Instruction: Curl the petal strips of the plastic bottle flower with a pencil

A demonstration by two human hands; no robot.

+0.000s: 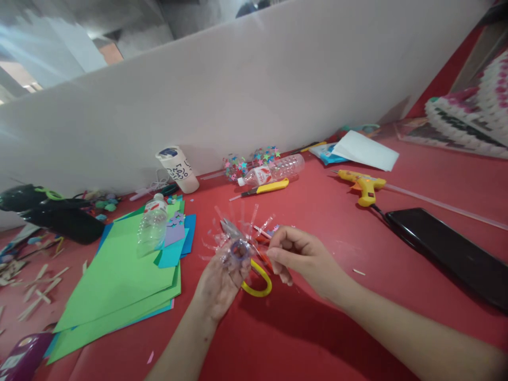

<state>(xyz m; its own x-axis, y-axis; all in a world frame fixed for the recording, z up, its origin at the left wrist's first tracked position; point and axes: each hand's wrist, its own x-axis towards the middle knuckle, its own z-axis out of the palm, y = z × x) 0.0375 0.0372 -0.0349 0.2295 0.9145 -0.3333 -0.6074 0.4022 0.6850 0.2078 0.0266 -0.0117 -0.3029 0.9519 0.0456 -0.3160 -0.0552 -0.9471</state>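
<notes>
My left hand (222,280), palm up, holds the cut top of a clear plastic bottle (239,250) by its neck. The bottle's wall is slit into several thin strips that splay outward like a flower. To the right, the fingertips of my right hand (297,259) are pinched together at one of these strips. Scissors (257,291) with a yellow and orange handle lie on the table beneath, their blades partly hidden by the clear plastic. Small purple star pieces (273,230) show just behind my right fingers.
Green and blue sheets (123,275) with a plastic bottle (153,225) on them lie left. Behind are a white cup (178,169), another bottle (273,170), star-covered balls (235,167) and a yellow cutter (272,186). A yellow glue gun (363,185) and black case (444,248) lie right.
</notes>
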